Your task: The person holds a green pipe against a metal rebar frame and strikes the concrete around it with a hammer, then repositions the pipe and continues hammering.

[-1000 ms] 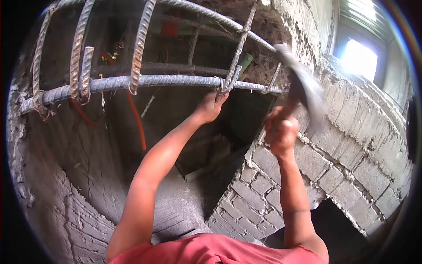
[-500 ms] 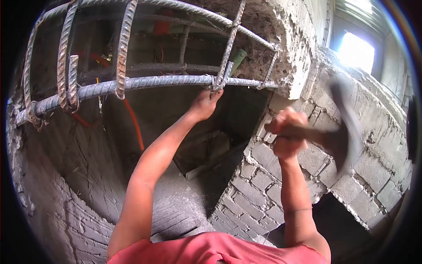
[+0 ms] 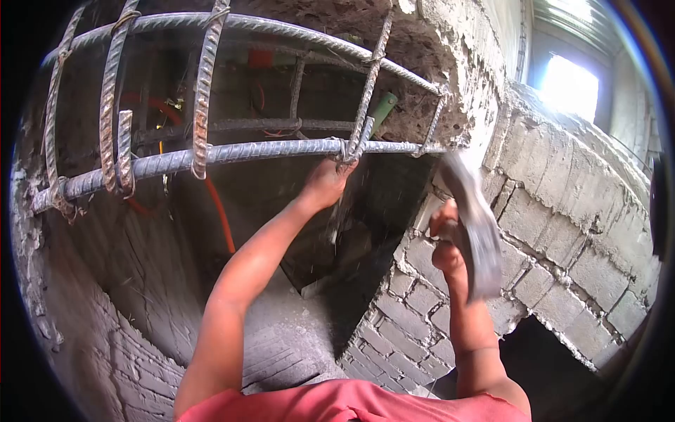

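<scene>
My left hand (image 3: 327, 184) is closed at the lower end of a ribbed steel stirrup (image 3: 369, 84), just under the long horizontal rebar (image 3: 267, 149). Its fingertips are partly hidden by the joint, where a short bar end and tie wire also show. A narrow greyish piece (image 3: 336, 224), blurred, hangs or falls just below these fingers. My right hand (image 3: 444, 232) grips the handle of a hammer (image 3: 478, 235). The hammer's long steel head, smeared by motion, is in front of the right forearm, its upper end near the rebar's right end.
More stirrups (image 3: 109, 98) cross the rebar cage at left. A green pipe (image 3: 384, 112) protrudes behind the bars, and an orange conduit (image 3: 219, 214) hangs below. Broken concrete (image 3: 471, 91) and a block wall (image 3: 548, 211) stand at right, above a dark opening (image 3: 527, 359).
The hammer has swung left, toward the rebar, and its head has turned. My left hand stays at the joint. The view has tilted slightly, and the narrow piece now shows below the left hand.
</scene>
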Motion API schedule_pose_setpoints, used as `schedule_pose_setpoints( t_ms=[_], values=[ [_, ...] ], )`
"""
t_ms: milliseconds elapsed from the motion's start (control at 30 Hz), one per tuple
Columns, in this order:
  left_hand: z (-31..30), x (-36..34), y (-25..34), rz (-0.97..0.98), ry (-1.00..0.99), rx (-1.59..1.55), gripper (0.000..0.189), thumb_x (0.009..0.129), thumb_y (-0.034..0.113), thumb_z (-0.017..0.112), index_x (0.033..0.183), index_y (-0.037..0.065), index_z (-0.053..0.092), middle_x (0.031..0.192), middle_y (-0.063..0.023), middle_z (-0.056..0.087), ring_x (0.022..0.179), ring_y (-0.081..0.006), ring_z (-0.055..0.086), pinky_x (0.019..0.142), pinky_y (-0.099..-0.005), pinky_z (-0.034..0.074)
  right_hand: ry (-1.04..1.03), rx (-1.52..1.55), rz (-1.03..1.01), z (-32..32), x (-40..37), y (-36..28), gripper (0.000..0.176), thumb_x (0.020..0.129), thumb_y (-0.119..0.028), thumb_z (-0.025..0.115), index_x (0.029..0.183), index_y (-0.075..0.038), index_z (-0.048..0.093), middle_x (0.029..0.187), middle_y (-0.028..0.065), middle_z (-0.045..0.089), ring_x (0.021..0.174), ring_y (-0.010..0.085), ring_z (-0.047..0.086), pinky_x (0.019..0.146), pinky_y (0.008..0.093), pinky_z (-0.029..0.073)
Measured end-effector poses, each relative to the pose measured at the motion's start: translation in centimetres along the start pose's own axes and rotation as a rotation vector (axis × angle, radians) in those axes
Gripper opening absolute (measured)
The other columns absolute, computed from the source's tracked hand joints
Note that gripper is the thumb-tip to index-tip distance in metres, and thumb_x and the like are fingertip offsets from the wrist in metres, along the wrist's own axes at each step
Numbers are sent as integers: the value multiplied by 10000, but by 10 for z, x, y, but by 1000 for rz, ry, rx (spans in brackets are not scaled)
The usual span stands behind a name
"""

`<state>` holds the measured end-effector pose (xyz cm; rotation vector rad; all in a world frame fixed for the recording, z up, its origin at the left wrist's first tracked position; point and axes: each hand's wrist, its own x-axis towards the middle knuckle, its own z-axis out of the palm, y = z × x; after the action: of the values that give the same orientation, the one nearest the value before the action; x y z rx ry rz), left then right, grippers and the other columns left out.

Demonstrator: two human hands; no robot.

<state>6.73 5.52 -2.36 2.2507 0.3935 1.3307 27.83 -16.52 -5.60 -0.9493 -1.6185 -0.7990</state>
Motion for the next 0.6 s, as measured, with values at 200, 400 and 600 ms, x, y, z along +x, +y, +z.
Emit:
schedule_pose_setpoints(
  t_ms=[200,400,600],
  values=[
    [47,18,-53,382,403,145,533,934,542,553,1024,22,630,821,-234,654,794,-444,637,627,-474,499,93,357,168,20,-24,-78,328,959,-201,504,682,-30,463,602,88,498,543,189,505,502,289,412],
    [70,-18,-45,220,105,-197,662,928,664,441,871,10,523,654,-234,528,721,-482,590,553,-459,424,205,591,297,47,-104,-98,683,921,-704,417,785,-40,500,621,85,519,496,163,506,467,301,443],
    [74,-12,-60,207,196,-166,690,925,704,408,820,28,495,570,-46,445,529,-140,484,498,-330,376,64,506,468,37,-118,-84,695,904,-722,415,919,-31,487,601,65,516,497,140,506,457,255,430]
  ],
)
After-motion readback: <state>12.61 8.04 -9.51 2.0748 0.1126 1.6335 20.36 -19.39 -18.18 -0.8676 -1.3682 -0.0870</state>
